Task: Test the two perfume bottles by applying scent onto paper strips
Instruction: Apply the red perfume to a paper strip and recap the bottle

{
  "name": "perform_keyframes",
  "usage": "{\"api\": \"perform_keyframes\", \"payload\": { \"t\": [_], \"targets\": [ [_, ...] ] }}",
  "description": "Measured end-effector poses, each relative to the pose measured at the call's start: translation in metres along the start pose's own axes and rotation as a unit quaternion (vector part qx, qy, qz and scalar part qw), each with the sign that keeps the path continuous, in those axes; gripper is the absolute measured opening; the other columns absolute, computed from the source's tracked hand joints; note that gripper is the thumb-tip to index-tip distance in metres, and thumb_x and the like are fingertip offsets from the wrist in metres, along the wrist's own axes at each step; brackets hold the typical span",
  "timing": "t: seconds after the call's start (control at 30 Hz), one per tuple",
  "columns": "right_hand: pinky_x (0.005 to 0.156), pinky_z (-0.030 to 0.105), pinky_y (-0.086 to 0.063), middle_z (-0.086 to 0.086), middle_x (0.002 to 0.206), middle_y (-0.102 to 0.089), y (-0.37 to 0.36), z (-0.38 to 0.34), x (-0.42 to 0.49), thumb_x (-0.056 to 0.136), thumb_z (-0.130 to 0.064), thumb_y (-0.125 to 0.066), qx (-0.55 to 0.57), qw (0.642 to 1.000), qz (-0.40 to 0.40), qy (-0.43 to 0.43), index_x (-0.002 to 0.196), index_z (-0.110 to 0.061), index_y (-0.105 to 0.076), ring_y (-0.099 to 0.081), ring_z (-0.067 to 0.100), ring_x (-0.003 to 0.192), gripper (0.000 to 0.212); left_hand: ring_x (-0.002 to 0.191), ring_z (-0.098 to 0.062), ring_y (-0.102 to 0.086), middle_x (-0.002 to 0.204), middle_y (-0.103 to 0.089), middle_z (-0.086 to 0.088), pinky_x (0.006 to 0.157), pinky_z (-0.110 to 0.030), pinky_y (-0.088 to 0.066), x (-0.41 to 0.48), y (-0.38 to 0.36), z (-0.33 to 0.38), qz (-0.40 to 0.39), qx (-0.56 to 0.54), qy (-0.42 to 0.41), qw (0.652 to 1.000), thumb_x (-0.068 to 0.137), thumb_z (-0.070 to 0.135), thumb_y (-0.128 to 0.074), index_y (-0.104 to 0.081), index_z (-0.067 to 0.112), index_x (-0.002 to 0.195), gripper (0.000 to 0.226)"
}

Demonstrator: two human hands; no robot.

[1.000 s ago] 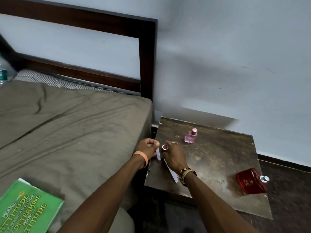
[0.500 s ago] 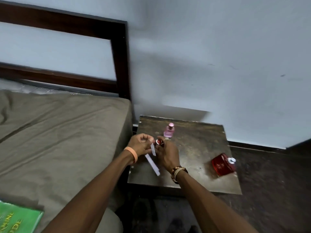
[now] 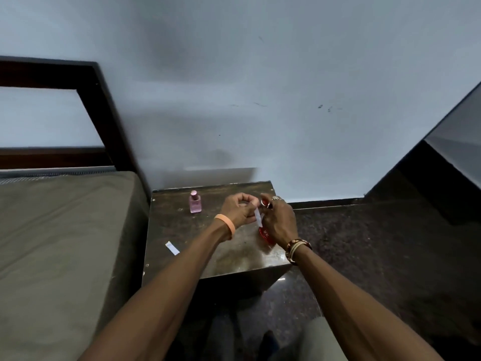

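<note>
Left hand point(image 3: 238, 210) pinches a white paper strip point(image 3: 258, 219); right hand point(image 3: 280, 222) grips a small red cap point(image 3: 265, 203) above the red glass bottle point(image 3: 265, 234) on the dark table point(image 3: 208, 259). Capped pink bottle point(image 3: 195, 202) and second strip point(image 3: 172, 248) likely wait.

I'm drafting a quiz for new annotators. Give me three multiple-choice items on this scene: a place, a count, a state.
1. Where is the pink bottle? A on the bed; B on the table; C on the floor.
2. How many paper strips show? A one; B two; C four.
3. What is the left hand doing? A pinching a strip; B lying flat; C gripping the pink bottle.
Key: 1 B, it stands on the table; 2 B, a held strip and a loose strip; 3 A, it pinches the held strip.
</note>
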State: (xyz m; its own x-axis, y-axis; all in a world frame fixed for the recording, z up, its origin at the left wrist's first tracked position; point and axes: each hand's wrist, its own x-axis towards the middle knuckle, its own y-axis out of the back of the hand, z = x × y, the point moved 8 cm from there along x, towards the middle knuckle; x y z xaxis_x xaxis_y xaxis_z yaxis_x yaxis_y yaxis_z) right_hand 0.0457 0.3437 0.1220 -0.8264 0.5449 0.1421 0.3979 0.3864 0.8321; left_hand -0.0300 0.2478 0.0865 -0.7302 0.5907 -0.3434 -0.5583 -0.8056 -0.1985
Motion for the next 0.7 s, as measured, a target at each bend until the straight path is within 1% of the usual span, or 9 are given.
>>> {"api": "perform_keyframes", "payload": {
  "t": [0.1, 0.17, 0.27, 0.37, 0.5, 0.63, 0.7],
  "targets": [
    [0.082, 0.036, -0.054, 0.008, 0.115, -0.069, 0.008, 0.022, -0.004, 0.087, -0.009, -0.063, -0.001, 1.0, -0.005, -0.026, 0.129, -0.018, -0.061, -0.064, 0.025, 0.104, 0.043, 0.095, -0.032, -0.066, 0.097, -0.067, -0.024, 0.079, -0.044, -0.058, 0.001, -0.022, -0.009, -0.017, 0.011, 0.007, 1.0, 0.087, 0.009, -0.065, -0.06, 0.009, 0.082, 0.007],
    [0.083, 0.033, -0.053, 0.006, 0.116, -0.068, 0.008, 0.031, -0.006, 0.087, -0.008, -0.064, 0.002, 0.999, -0.015, -0.03, 0.13, -0.018, -0.06, -0.064, 0.023, 0.106, 0.045, 0.097, -0.034, -0.066, 0.1, -0.067, -0.026, 0.079, -0.045, -0.058, 0.002, -0.029, -0.014, -0.02, 0.019, 0.012, 1.0, 0.086, 0.009, -0.065, -0.06, 0.009, 0.082, 0.007],
    [0.083, 0.034, -0.055, 0.004, 0.115, -0.068, 0.003, 0.04, -0.008, 0.087, -0.009, -0.066, 0.015, 0.999, -0.026, -0.04, 0.129, -0.019, -0.06, -0.064, 0.022, 0.105, 0.044, 0.094, -0.031, -0.068, 0.099, -0.068, -0.024, 0.072, -0.037, -0.06, 0.003, -0.031, -0.021, -0.017, 0.035, 0.012, 0.999, 0.087, 0.009, -0.065, -0.061, 0.008, 0.084, 0.005],
    [0.081, 0.035, -0.055, 0.005, 0.113, -0.069, -0.001, 0.046, -0.01, 0.086, -0.004, -0.063, 0.023, 0.998, -0.032, -0.046, 0.128, -0.019, -0.061, -0.065, 0.023, 0.102, 0.044, 0.088, -0.027, -0.067, 0.094, -0.068, -0.02, 0.069, -0.032, -0.06, 0.006, -0.032, -0.026, -0.022, 0.054, 0.011, 0.998, 0.088, 0.01, -0.063, -0.061, 0.008, 0.085, 0.004],
    [0.079, 0.03, -0.052, 0.008, 0.111, -0.069, -0.004, 0.045, -0.009, 0.086, -0.002, -0.062, 0.021, 0.999, -0.037, -0.033, 0.127, -0.015, -0.062, -0.066, 0.023, 0.1, 0.043, 0.08, -0.022, -0.067, 0.088, -0.068, -0.014, 0.069, -0.032, -0.06, 0.008, -0.031, -0.032, -0.028, 0.059, 0.015, 0.998, 0.088, 0.01, -0.064, -0.061, 0.009, 0.084, 0.004],
    [0.086, 0.031, -0.05, 0.01, 0.121, -0.065, -0.007, 0.05, -0.008, 0.085, 0.002, -0.061, 0.014, 0.999, -0.037, -0.035, 0.133, -0.013, -0.057, -0.062, 0.025, 0.11, 0.05, 0.082, -0.022, -0.068, 0.087, -0.07, -0.012, 0.07, -0.033, -0.06, 0.01, -0.033, -0.032, -0.033, 0.061, 0.012, 0.998, 0.087, 0.01, -0.065, -0.062, 0.009, 0.085, 0.004],
    [0.09, 0.032, -0.051, 0.012, 0.122, -0.065, -0.008, 0.053, -0.011, 0.083, 0.005, -0.061, 0.013, 0.999, -0.038, -0.036, 0.133, -0.011, -0.057, -0.061, 0.026, 0.112, 0.053, 0.079, -0.02, -0.069, 0.084, -0.07, -0.009, 0.068, -0.031, -0.06, 0.009, -0.035, -0.031, -0.04, 0.059, 0.01, 0.997, 0.086, 0.011, -0.065, -0.062, 0.009, 0.086, 0.004]
  ]
}}
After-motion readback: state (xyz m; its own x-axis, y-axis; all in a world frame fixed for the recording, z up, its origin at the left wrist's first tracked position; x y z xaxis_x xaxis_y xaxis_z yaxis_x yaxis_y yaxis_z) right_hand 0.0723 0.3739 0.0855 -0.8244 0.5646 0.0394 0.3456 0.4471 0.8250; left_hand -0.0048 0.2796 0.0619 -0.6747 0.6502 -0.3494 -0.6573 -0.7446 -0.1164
